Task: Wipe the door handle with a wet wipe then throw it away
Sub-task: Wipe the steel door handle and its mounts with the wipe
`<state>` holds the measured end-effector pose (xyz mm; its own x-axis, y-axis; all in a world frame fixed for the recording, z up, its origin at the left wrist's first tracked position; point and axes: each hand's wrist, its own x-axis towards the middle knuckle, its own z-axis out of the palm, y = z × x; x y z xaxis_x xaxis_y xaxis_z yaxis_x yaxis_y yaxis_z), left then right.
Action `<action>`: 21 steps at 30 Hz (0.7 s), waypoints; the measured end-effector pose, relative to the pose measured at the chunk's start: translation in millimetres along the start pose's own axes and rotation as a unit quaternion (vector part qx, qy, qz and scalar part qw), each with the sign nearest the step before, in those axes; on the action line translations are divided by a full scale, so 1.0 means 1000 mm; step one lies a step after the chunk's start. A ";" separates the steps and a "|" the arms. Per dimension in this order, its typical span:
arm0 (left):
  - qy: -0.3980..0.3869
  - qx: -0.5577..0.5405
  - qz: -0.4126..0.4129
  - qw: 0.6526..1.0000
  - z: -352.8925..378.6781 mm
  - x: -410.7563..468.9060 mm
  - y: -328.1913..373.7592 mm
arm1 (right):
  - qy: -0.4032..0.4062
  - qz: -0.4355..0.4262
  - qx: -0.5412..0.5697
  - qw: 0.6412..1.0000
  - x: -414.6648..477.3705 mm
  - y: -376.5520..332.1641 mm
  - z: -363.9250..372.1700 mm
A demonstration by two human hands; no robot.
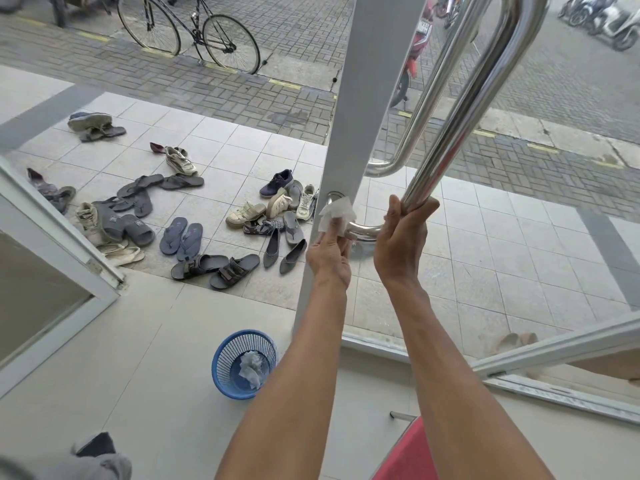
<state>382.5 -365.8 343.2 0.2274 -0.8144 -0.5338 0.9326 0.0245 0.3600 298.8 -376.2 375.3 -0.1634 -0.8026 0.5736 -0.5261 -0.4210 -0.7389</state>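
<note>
Fingers [341,237] of the left hand [329,258] are pinching a wipe [337,214] against the handle [457,129] base; the right hand [401,237] is gripping the bar. Pressing firmly around the bend should clean best.

My left hand [329,258] presses the wipe [337,214] against the door handle [460,126] near its lower mount; my right hand [401,237] grips the bar just right. The basket [242,363] sits on the floor below, shoes [194,216] beyond.

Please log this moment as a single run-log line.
step: wiping handle | left hand: presses wipe on lower bend of door handle | right hand: grips handle | bin: on floor, below
</note>
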 end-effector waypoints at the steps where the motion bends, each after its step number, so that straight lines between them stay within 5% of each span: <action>1: -0.005 -0.003 0.001 1.000 -0.001 -0.003 -0.006 | 0.001 0.001 0.001 1.000 0.000 0.000 0.000; 11: -0.029 0.057 -0.034 0.997 0.000 -0.022 -0.029 | 0.005 0.000 -0.002 1.000 -0.001 0.002 -0.001; 21: 0.053 0.095 -0.002 0.994 0.013 -0.008 0.013 | 0.018 0.017 0.003 1.000 -0.001 -0.003 0.001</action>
<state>389.3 -366.9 362.1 0.2623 -0.7480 -0.6097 0.8663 -0.0958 0.4902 301.2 -374.6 376.8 -0.2111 -0.8013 0.5598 -0.5150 -0.3956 -0.7604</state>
